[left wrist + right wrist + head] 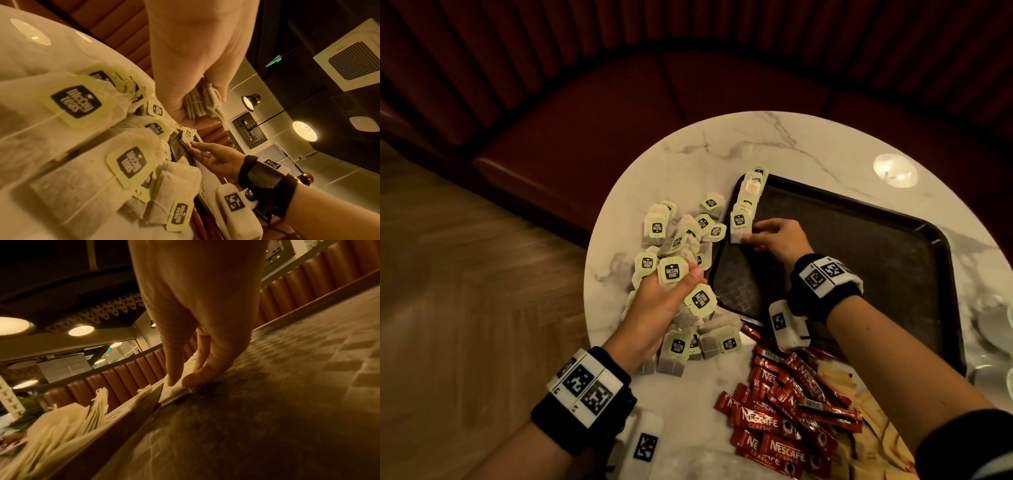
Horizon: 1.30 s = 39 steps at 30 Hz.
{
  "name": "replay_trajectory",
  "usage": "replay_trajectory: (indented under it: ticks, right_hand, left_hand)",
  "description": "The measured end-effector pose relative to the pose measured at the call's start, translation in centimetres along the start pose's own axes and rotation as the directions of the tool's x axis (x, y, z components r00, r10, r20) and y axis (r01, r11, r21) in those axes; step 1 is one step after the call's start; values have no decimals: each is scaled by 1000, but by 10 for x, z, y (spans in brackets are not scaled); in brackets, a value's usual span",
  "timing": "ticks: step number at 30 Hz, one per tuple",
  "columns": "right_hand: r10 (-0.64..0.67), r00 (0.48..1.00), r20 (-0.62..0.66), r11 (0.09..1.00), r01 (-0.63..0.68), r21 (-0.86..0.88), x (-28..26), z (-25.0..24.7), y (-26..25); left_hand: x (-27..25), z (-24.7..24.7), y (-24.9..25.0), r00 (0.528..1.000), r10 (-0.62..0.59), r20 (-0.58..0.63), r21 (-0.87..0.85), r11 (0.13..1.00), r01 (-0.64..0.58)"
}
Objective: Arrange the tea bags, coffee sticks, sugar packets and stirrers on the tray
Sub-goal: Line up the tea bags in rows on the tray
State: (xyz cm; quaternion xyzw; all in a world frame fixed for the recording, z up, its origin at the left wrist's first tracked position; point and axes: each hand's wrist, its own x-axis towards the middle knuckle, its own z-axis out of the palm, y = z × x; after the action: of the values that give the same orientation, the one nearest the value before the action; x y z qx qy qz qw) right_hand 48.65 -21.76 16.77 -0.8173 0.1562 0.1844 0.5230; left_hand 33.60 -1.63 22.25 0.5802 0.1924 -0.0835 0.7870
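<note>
A black tray lies on the round marble table. Along its left rim runs a row of tea bags with pale green tags. My right hand pinches the nearest tea bag of that row at the tray's left edge; in the right wrist view the fingertips press it onto the tray floor. My left hand grips a bunch of tea bags above the loose pile of tea bags left of the tray. Red coffee sticks lie heaped near the front edge.
Yellowish packets lie under and beside the coffee sticks. A lamp's reflection glares on the table's far right. White crockery stands at the right edge. A red padded bench curves round the table.
</note>
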Motion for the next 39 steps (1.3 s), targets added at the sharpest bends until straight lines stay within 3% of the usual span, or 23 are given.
replay_trajectory:
  ticks: [7, 15, 18, 23, 28, 33, 39]
  right_hand:
    - [-48, 998, -39, 989, 41, -142, 1, 7, -1]
    - [-16, 999, -51, 999, 14, -42, -9, 4, -7]
    - [-84, 994, -70, 996, 81, -45, -27, -5, -18]
    - [-254, 959, 121, 967, 251, 43, -79, -8, -42]
    - [-292, 897, 333, 956, 264, 127, -130, 2, -50]
    - [-271, 880, 389, 954, 190, 233, -150, 16, -49]
    - [-261, 899, 352, 923, 125, 364, -155, 15, -46]
  left_hand:
    - [-1, 1, 1, 1000, -4, 6, 0, 1000, 4]
    - [-2, 0, 5, 1000, -18, 19, -27, 999, 18]
    - [-2, -1, 9, 999, -24, 27, -68, 997, 26]
    - [4, 1, 15, 998, -63, 27, -66, 996, 65]
    - [8, 14, 20, 999, 30, -20, -36, 999, -30]
    - [10, 26, 28, 989, 134, -64, 38, 991, -132]
    - [8, 32, 35, 995, 95, -17, -67, 993, -96]
